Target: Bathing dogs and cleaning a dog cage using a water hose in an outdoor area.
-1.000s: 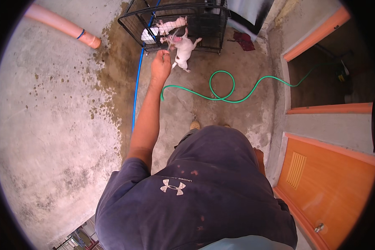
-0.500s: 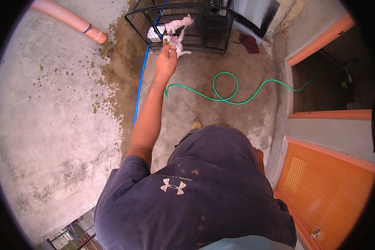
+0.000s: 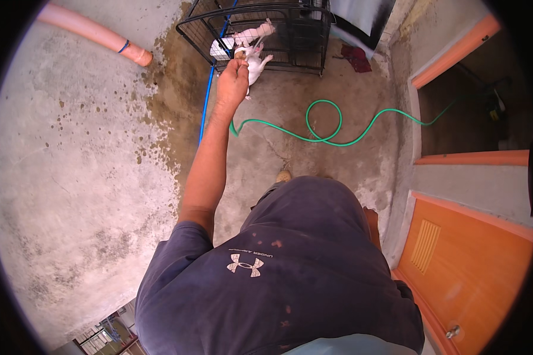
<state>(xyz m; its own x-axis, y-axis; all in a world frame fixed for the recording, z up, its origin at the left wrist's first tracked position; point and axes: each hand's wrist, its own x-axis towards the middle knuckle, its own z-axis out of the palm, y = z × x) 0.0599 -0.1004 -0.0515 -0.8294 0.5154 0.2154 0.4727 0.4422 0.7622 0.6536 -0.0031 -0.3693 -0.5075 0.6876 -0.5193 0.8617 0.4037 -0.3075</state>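
Note:
My left hand reaches far forward, fingers closed at the neck of a white puppy with a brown patch on its head. Its legs stick out, and the hand hides part of its head and body. Just beyond, behind the bars of a black wire cage, is a second pale puppy. A white object of unclear kind is beside it at the cage's left end. Of my right arm only a strip of skin shows beside my shirt; its fingers are hidden.
A looped green hose crosses the concrete floor toward a dark doorway at right. A blue pipe runs along the left wall's foot. An orange pipe slants at upper left. An orange door stands at lower right; dark red cloth lies beyond.
The puppy in my left hand has turned, its body now hanging lower beside my fingers and its legs pointing rightward. My hand has shifted slightly left and toward the cage.

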